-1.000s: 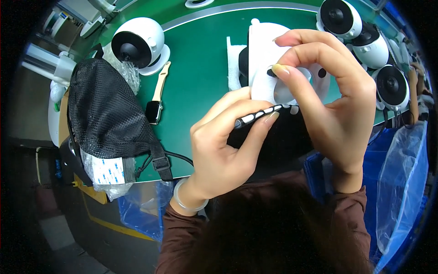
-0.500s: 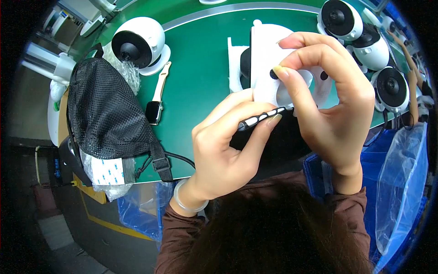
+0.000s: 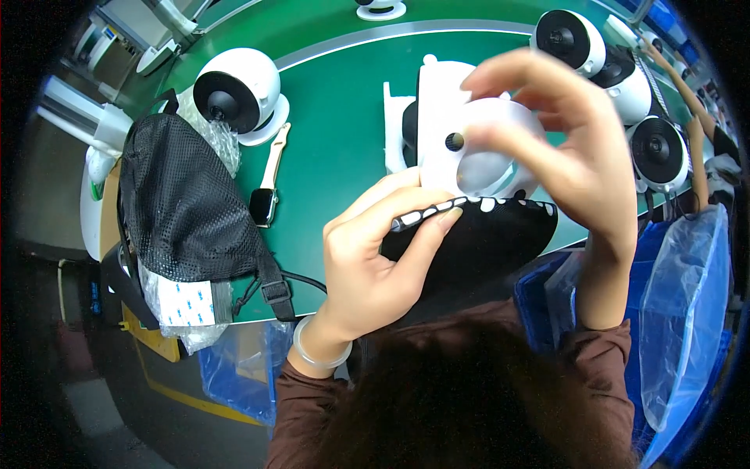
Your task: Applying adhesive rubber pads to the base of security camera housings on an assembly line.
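My left hand point(image 3: 371, 262) pinches a dark sheet point(image 3: 488, 205) with white and black spots along its upper edge; the sheet is seen nearly edge-on. Right behind it a white rounded device point(image 3: 441, 102) lies on its side, and a small black round pad point(image 3: 455, 141) sits on its white surface. Over the right part of the device hovers my right hand point(image 3: 590, 156), smeared by motion, thumb and fingers apart, with nothing visible between them. The dark front of the device faces left.
On the green table point(image 3: 336, 148) stand a white ball-shaped camera point(image 3: 262, 86) and several more at the right. A watch point(image 3: 263, 207) and a black mesh bag point(image 3: 187, 203) lie at the left. Blue bins with clear liners point(image 3: 668, 313) stand beside the table. Another person's arm point(image 3: 698, 156) shows far right.
My right hand's thumb and finger have come away from the black round pad, which stays on the device. The spotted sheet shows more of its edge, and the whole view has shifted slightly.
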Available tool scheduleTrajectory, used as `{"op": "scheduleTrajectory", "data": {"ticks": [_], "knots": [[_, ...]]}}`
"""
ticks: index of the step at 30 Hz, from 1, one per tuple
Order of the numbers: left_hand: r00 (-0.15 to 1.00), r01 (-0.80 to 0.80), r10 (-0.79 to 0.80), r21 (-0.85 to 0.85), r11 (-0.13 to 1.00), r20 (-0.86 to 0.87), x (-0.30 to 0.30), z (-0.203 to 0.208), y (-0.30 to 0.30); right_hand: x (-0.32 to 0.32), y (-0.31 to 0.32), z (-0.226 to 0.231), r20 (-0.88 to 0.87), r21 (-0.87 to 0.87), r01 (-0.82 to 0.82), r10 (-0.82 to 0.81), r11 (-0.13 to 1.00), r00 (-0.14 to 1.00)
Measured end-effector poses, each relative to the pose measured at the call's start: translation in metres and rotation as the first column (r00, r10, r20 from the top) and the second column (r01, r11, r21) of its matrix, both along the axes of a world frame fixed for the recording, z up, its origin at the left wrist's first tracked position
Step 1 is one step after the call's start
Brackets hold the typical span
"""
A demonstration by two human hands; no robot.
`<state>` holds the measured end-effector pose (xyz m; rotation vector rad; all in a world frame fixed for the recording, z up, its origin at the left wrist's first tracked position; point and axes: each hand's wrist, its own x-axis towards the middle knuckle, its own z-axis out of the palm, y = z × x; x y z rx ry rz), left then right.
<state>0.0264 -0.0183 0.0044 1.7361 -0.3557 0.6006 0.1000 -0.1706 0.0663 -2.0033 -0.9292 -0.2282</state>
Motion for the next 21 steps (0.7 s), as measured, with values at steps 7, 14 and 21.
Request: {"op": "scheduleTrajectory", "data": {"ticks": [7, 14, 21], "knots": [[0.997, -0.040, 0.041, 0.005, 0.999, -0.068, -0.003, 0.008, 0.018, 0.027, 0.012, 0.028, -0.388, -0.129, -0.083, 0.026, 0.988, 0.921], [0.979, -0.012, -0.009, -0.098, 0.995, -0.205, -0.032, -0.011, 0.040, 0.112, 0.019, 0.069, -0.441, -0.086, -0.180, 0.124, 0.980, 0.889], [0.902, 0.062, -0.095, -0.092, 0.994, -0.422, -0.031, -0.013, 0.038, 0.216, 0.135, 0.011, 0.431, -0.409, 0.034, 0.161, 0.912, 0.888]]}}
